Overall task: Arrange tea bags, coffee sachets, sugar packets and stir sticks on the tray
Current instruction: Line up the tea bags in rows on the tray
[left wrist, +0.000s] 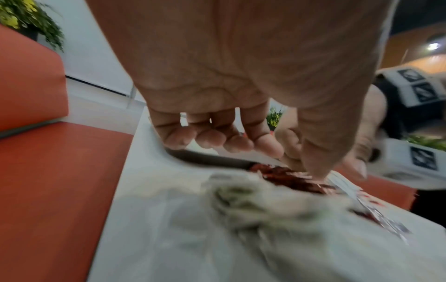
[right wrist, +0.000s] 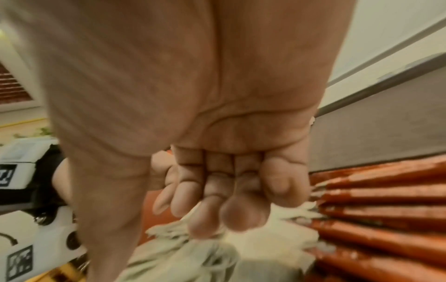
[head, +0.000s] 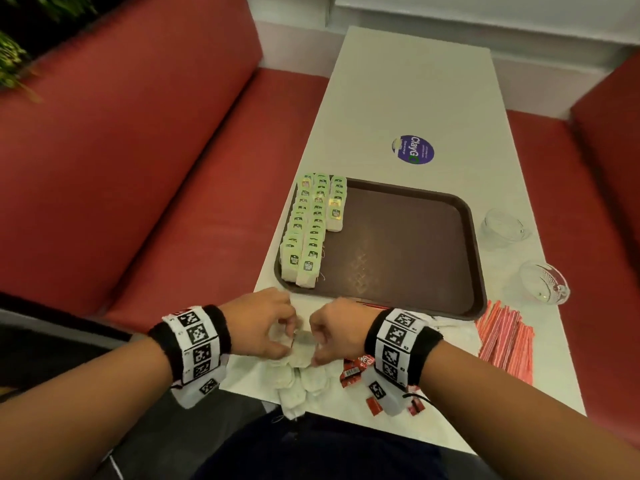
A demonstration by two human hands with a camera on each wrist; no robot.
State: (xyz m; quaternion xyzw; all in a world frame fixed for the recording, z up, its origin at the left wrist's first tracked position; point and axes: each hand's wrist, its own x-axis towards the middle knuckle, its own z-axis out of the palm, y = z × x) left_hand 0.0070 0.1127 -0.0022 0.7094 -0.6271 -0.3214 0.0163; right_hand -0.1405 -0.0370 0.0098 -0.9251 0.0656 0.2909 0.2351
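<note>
Hands meeting at the table's (head: 408, 98) near edge: left hand (head: 263, 323) and right hand (head: 336, 332), fingers curled, pinching one tea bag (head: 302, 341) above the loose pile (head: 301, 379). Lying in rows along the tray's (head: 398, 244) left edge, more tea bags (head: 311, 223).

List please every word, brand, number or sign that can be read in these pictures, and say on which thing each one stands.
"ClayGO": on the round purple sticker on the white table; its smaller lines are too small to read.
Tea bag tags on the brown tray: a dark logo, too small to read.
Red sachets at the table's near edge: white print, too blurred to read.
Wristbands: black-and-white square code markers, no words.
Both wrist views: nothing readable.
</note>
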